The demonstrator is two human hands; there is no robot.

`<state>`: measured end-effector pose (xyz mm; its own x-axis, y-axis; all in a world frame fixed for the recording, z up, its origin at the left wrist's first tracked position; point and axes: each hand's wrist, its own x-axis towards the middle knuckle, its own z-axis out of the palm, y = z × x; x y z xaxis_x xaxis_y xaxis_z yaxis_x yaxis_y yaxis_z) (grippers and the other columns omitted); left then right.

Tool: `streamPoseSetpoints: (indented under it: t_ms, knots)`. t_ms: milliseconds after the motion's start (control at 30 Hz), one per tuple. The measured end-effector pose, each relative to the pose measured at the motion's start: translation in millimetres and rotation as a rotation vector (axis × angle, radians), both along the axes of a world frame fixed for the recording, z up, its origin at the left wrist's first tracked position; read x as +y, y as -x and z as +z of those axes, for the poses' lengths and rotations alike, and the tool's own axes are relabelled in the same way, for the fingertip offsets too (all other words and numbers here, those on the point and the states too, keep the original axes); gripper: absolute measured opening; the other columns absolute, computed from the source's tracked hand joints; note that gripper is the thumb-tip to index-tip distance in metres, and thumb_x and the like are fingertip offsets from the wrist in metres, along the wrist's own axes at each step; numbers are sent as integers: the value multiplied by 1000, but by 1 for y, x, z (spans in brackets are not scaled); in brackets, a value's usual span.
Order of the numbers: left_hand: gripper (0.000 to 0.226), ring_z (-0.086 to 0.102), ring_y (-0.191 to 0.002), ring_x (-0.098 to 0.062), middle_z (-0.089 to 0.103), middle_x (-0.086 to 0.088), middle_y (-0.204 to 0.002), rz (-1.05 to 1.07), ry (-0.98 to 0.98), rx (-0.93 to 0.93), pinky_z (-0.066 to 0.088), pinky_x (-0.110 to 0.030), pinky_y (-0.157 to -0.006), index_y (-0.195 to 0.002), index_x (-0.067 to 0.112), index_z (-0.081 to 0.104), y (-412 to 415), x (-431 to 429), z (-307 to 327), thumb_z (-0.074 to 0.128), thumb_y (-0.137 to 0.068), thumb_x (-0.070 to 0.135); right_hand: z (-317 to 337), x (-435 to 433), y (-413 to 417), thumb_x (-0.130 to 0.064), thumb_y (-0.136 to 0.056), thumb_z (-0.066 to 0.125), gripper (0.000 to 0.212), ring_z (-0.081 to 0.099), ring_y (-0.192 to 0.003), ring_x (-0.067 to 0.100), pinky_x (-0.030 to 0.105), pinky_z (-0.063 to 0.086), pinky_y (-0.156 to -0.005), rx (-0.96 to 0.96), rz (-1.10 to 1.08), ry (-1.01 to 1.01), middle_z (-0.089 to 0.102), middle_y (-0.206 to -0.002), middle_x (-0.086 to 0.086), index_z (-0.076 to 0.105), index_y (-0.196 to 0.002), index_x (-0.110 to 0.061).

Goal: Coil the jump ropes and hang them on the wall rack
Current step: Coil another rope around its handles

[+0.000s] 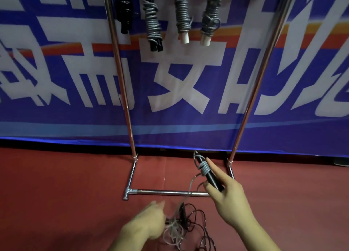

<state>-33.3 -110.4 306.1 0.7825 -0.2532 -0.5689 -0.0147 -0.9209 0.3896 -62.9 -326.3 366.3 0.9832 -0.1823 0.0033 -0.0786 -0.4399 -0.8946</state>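
lower right of the frame, the right hand (226, 199) grips the black jump rope handles (213, 181), with a few turns of grey cord (204, 168) wound round them. lower centre, the left hand (149, 220) is blurred at the loose cord, so its grip cannot be told. a tangled black rope (196, 218) lies beside it on the red floor (56, 194), and the chrome rack (170, 192) base bar crosses behind. coiled ropes (182, 13) hang at the top, before a blue banner (56, 122).

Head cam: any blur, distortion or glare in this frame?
Head view: left hand is motion-blurred over the loose rope; right hand gripping the black handles is sharper; wide-angle makes the rack poles converge downward; bright streaks run along their chrome; the top edge crops the hung ropes.
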Motion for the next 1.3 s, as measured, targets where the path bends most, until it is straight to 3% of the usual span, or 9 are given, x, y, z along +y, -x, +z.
streamPoseSetpoints:
  t_ms: [67, 167, 333, 400, 467, 567, 767, 1033, 1300]
  knots:
    - [63, 6, -154, -7, 7, 12, -167, 74, 204, -115, 7, -31, -126, -161, 29, 12, -1, -9, 7, 41, -106, 30, 0, 4, 1, -10, -85, 66, 72, 73, -84, 17, 27, 54, -67, -14, 25, -2, 74, -109, 0, 51, -128, -66]
    - [61, 12, -143, 9, 18, 27, -152, 133, 528, -210, 9, -14, -116, -158, 39, 17, -1, -30, 25, 45, -105, 29, -3, 13, 2, -9, -84, 66, 75, 60, -114, 27, 46, 51, -89, -5, 112, -20, 69, -120, 0, 49, -131, -65]
    - [34, 59, -95, 15, 65, 23, -110, 287, 824, -115, 43, -9, -87, -113, 52, 57, 0, -46, 29, 48, -105, 21, 1, 24, 0, -1, -87, 67, 70, 57, -120, 25, 42, 49, -94, -51, 207, -140, 69, -121, -22, 53, -138, -47]
    - [24, 59, -72, -3, 65, 12, -85, 337, 854, -33, 48, -26, -75, -96, 42, 65, -3, -47, 24, 46, -105, 31, 0, 22, -2, -4, -88, 68, 70, 57, -118, 28, 49, 48, -94, -53, 172, -158, 71, -120, -15, 53, -138, -50]
    - [28, 44, -59, -9, 49, 7, -69, 318, 864, 47, 42, -32, -61, -89, 28, 63, 0, -49, 25, 43, -105, 38, -2, 17, -3, -12, -88, 70, 69, 71, -100, 22, 36, 56, -85, -67, 114, -103, 72, -115, -7, 50, -135, -59]
    - [36, 45, -57, -5, 50, 12, -58, 127, 594, -217, 37, -30, -63, -85, 21, 59, 1, -45, 33, 42, -104, 46, -10, 4, -6, -23, -89, 72, 64, 61, -67, 18, 20, 48, -62, -81, -25, 50, 75, -101, -1, 49, -135, -60]
    - [33, 56, -79, -19, 52, 9, -78, -151, 267, -662, 38, -36, -70, -89, 25, 53, 7, -34, 52, 39, -102, 52, -21, 1, -1, -38, -89, 65, 70, 66, -101, 20, 33, 51, -76, 95, 75, 514, 71, -115, -7, 29, -143, -65]
    - [23, 54, -78, -8, 53, 11, -81, -225, 392, -570, 38, -25, -71, -93, 30, 70, -1, -12, 39, 59, -95, 50, -22, 22, 9, -38, -87, 54, 59, 64, -100, 28, 36, 48, -73, 180, 449, 836, 71, -108, 2, 37, -141, -55]
    - [22, 59, -70, -3, 70, 6, -73, 90, 771, -107, 45, -26, -72, -72, 30, 77, -11, 0, 40, 86, -68, 49, 5, 9, 16, -26, -73, 65, 81, 61, -76, 24, 36, 48, -68, 204, 660, 479, 69, -84, -1, 27, -141, -48]
